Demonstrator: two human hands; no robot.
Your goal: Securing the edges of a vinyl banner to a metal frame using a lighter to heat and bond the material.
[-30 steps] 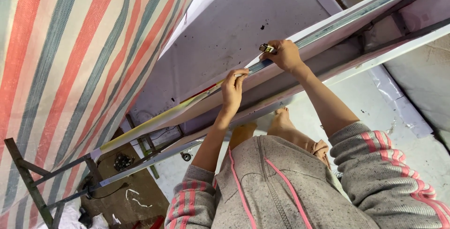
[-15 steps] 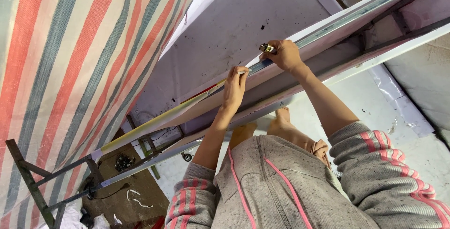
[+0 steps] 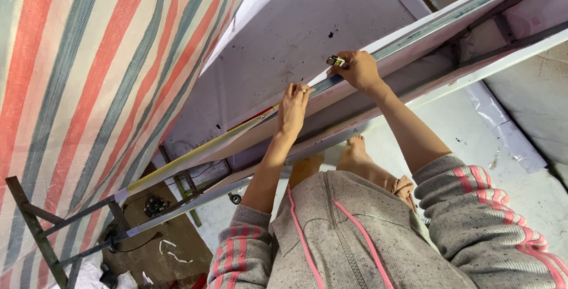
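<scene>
Grey speckled fabric with pink stripes covers the person's arms and front, nearest the camera. Beyond it bare feet (image 3: 355,150) stand on a pale concrete floor (image 3: 449,123). A long metal rail (image 3: 414,31) runs across a frame, its long axis slanting from lower left up to upper right. The left hand (image 3: 293,108) lies flat on the rail, fingers together, pressing down. The right hand (image 3: 358,69), just beside it farther up the rail, is clamped on a small brass-coloured tool (image 3: 336,61) touching the rail's edge. A striped tarpaulin (image 3: 89,70) hangs at far left.
</scene>
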